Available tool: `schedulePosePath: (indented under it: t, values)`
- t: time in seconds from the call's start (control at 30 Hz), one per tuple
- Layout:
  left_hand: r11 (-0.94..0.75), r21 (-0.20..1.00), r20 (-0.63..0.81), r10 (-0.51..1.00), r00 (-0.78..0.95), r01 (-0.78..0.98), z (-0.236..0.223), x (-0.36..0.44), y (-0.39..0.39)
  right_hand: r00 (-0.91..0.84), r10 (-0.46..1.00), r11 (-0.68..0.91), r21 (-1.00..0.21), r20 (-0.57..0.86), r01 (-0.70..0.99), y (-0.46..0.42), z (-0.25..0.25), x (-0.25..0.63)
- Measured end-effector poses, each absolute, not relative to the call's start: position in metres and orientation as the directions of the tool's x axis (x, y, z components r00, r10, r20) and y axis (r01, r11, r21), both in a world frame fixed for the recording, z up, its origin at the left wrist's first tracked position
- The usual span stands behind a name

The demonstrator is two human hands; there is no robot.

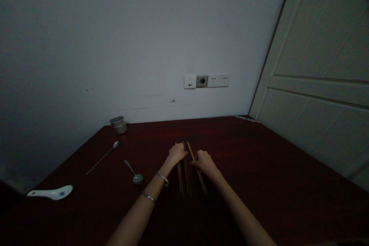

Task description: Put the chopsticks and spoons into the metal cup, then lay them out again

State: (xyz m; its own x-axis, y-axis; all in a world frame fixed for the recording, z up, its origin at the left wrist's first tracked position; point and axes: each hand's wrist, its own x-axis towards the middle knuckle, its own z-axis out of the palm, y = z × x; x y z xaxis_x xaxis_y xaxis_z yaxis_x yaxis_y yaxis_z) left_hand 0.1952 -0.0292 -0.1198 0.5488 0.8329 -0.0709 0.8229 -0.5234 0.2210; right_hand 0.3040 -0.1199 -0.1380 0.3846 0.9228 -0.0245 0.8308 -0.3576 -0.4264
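Note:
Several wooden chopsticks [187, 180] lie on the dark red table in front of me, pointing roughly toward the wall. My left hand [176, 154] is closed over the left part of the bunch, thumb against the sticks. On the right, my right hand [203, 160] pinches a slanted pair of chopsticks [199, 177] that stands apart from the others at its near end. The fingertips of both hands are partly hidden, and the dim light blurs the exact number of sticks.
Left on the table [230, 134] are a small metal cup [118, 125], a long-handled spoon [102, 158], a short metal ladle-like spoon [137, 178] and a white ceramic spoon [52, 192]. A thin printed strip [247, 118] lies at the back right. Behind stands a wall with sockets [218, 80].

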Motion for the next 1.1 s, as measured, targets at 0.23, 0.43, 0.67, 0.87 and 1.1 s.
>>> schedulePosePath:
  t: [0.23, 0.43, 0.67, 0.87, 1.1]
  values:
    - [-0.52, 0.229, -0.086, 0.831, 0.549, 0.823, -0.12, 0.196, -0.031, 0.387, 0.922, -0.356, -0.417, -0.01, 0.836, -0.122, -0.138, 0.302]
    - [-0.525, 0.226, -0.097, 0.826, 0.555, 0.82, -0.118, 0.196, -0.035, 0.393, 0.919, -0.355, -0.411, 0.01, 0.84, -0.123, -0.137, 0.301]
    - [-0.513, 0.217, -0.093, 0.836, 0.541, 0.83, -0.119, 0.197, -0.04, 0.394, 0.919, -0.361, -0.423, -0.012, 0.831, -0.122, -0.133, 0.3]
    - [-0.518, 0.232, -0.093, 0.831, 0.549, 0.823, -0.12, 0.197, -0.041, 0.398, 0.916, -0.38, -0.42, -0.047, 0.824, -0.122, -0.131, 0.299]
    - [-0.525, 0.254, -0.093, 0.823, 0.561, 0.812, -0.12, 0.195, -0.04, 0.398, 0.917, -0.366, -0.434, -0.018, 0.823, -0.123, -0.132, 0.298]
